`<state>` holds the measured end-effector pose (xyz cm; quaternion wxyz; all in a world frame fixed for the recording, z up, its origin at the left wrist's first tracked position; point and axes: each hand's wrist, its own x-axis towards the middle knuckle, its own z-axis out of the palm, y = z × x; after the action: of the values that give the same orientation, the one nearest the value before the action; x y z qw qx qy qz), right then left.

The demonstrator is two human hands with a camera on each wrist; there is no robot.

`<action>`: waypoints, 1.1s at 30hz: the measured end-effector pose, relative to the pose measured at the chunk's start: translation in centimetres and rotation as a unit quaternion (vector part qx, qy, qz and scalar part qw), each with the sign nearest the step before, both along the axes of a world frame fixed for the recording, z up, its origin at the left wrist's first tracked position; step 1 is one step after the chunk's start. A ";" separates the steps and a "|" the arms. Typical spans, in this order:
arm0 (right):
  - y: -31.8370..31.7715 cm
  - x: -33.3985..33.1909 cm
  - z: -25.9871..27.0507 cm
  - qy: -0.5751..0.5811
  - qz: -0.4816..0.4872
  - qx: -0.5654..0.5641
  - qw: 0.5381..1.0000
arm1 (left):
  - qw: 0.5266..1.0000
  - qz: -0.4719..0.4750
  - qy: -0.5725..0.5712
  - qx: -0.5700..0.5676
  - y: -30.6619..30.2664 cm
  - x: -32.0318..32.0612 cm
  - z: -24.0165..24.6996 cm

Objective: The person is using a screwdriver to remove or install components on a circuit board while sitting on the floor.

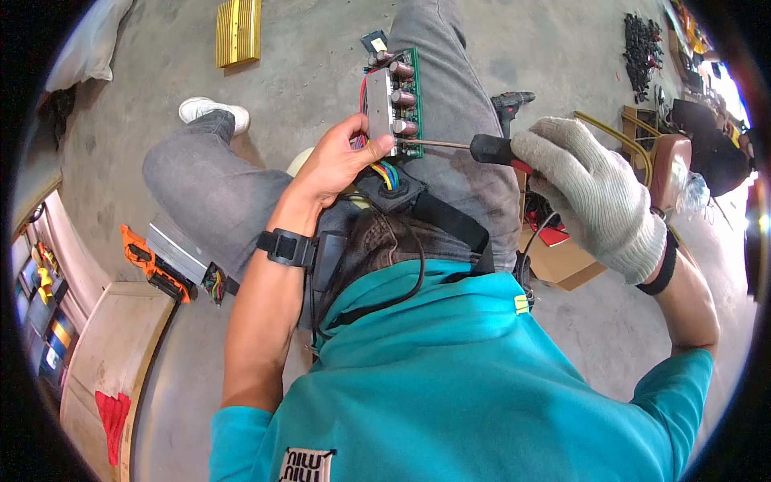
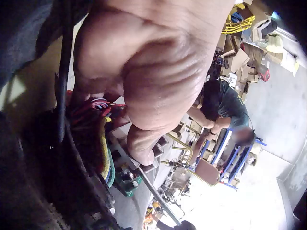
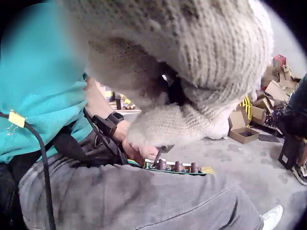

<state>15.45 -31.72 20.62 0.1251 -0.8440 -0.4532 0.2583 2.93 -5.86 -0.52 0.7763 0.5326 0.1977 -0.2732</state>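
Note:
My bare left hand (image 1: 336,162) grips the near end of a green circuit board (image 1: 416,88), thumb on the silver metal plate (image 1: 378,100) along its side. Brown capacitors (image 1: 404,98) line the board, which lies over the thigh. In my gloved right hand (image 1: 590,185) is a screwdriver (image 1: 490,149), held by its black and red handle. Its shaft runs level to the plate's near end, with the tip right beside the left thumb. Coloured wires (image 1: 389,173) bunch below the board. The left wrist view shows the thumb (image 2: 144,152) close to the shaft (image 2: 160,197).
A gold finned metal case (image 1: 238,34) lies on the floor ahead. To the right are a power drill (image 1: 512,103) and an open cardboard box (image 1: 569,261). An orange-ended silver unit (image 1: 178,251) sits at left. Another person (image 2: 225,108) appears in the left wrist view.

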 end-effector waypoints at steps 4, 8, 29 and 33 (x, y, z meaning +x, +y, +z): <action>0.5 -0.1 -0.4 0.091 -0.136 0.048 0.985 | 1.000 0.011 -0.015 -0.007 -0.4 0.3 0.8; 1.4 0.4 0.1 0.163 -0.289 -0.071 0.941 | 1.000 0.024 -0.005 -0.005 -0.2 0.6 1.0; -0.5 0.3 -0.7 0.084 -0.189 0.060 0.976 | 0.999 -0.009 0.009 -0.033 -0.1 0.2 -0.4; -1.0 1.7 -1.2 0.002 -0.013 0.074 0.997 | 0.998 0.002 0.013 -0.055 -0.1 0.2 -0.5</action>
<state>17.12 -32.68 19.39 0.1910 -0.8378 -0.4599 0.2240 3.15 -5.96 -1.03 0.8024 0.4851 0.1934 -0.2888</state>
